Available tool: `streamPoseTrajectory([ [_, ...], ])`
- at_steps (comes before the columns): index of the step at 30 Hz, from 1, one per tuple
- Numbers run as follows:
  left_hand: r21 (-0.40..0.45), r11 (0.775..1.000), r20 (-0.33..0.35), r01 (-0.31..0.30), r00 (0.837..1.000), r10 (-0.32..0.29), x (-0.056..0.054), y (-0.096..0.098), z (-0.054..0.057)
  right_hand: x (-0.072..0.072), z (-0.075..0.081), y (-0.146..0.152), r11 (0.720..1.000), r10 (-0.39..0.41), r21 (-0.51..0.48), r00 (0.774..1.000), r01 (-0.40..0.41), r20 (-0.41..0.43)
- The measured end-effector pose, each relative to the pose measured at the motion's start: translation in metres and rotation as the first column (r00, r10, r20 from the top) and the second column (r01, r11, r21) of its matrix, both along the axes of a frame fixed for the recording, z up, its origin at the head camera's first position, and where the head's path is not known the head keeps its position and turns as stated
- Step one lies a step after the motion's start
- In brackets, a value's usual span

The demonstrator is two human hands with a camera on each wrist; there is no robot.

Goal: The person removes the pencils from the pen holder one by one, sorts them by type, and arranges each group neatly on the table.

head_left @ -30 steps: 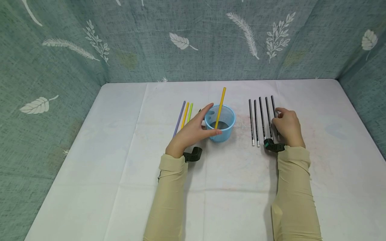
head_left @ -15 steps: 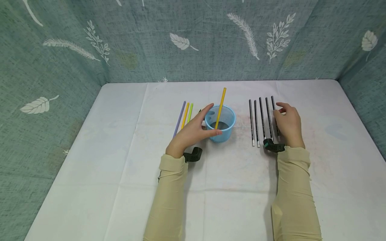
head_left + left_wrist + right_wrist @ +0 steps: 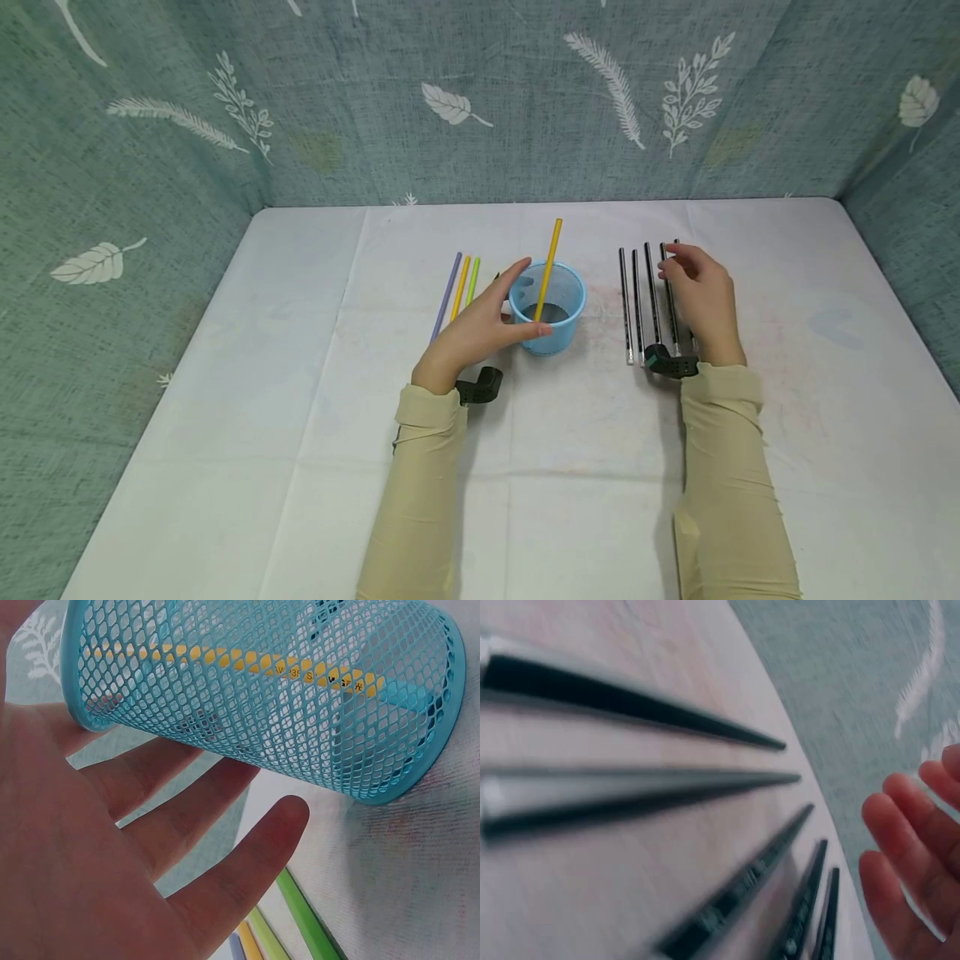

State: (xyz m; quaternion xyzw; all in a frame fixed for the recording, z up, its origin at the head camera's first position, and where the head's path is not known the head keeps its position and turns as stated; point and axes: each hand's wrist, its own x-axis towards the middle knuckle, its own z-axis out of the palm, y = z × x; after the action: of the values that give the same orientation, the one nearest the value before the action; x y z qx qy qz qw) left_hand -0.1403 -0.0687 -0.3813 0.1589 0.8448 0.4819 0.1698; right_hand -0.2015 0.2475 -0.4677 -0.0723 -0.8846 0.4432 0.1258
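Observation:
A light blue mesh pencil holder (image 3: 561,336) stands upright on the white tablecloth. My left hand (image 3: 480,332) holds it from the left, thumb at the near rim and fingers round the far side. One yellow pencil (image 3: 550,262) leans inside; its blue lower end (image 3: 405,696) shows through the mesh. My right hand (image 3: 705,300) hovers over the right end of a row of black pencils (image 3: 652,292), fingers loosely bent with nothing between them. In the right wrist view the fingers (image 3: 911,840) are apart from the pencil tips.
Left of the holder lie a purple pencil (image 3: 447,292), an orange-yellow pencil (image 3: 461,287) and a lime pencil (image 3: 472,279), partly behind my left hand. A green pencil (image 3: 307,911) shows in the left wrist view. Patterned grey-green fabric (image 3: 510,150) encloses the table's back and sides.
My right hand has lifted from beside the rightmost black pencil and moved away from me, then left over the row. My left hand, the holder and the pencils stay put.

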Motion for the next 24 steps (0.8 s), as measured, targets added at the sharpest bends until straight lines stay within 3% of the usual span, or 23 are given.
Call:
streamPoseTrajectory([
  [7,-0.011,1.000,0.003,-0.002,1.000,0.002,0.000,0.000,0.000,0.005,0.015,-0.025,0.980,0.142,-0.139,0.989,-0.145,-0.028],
  [14,-0.002,1.000,0.002,0.000,1.000,0.000,0.000,-0.001,0.000,-0.004,0.005,-0.046,0.970,0.232,-0.053,0.969,-0.237,-0.086],
  [17,0.002,1.000,0.000,-0.003,1.000,0.003,0.000,0.000,0.000,0.009,0.026,-0.059,0.932,0.327,-0.140,0.942,-0.335,-0.078],
  [20,0.004,1.000,-0.001,-0.006,1.000,0.006,0.000,0.000,0.000,0.027,0.057,-0.073,0.872,0.430,-0.233,0.901,-0.430,-0.057],
  [24,0.003,1.000,0.002,-0.002,1.000,0.002,0.001,0.000,0.002,0.046,0.090,-0.086,0.815,0.535,-0.252,0.845,-0.521,-0.018],
])
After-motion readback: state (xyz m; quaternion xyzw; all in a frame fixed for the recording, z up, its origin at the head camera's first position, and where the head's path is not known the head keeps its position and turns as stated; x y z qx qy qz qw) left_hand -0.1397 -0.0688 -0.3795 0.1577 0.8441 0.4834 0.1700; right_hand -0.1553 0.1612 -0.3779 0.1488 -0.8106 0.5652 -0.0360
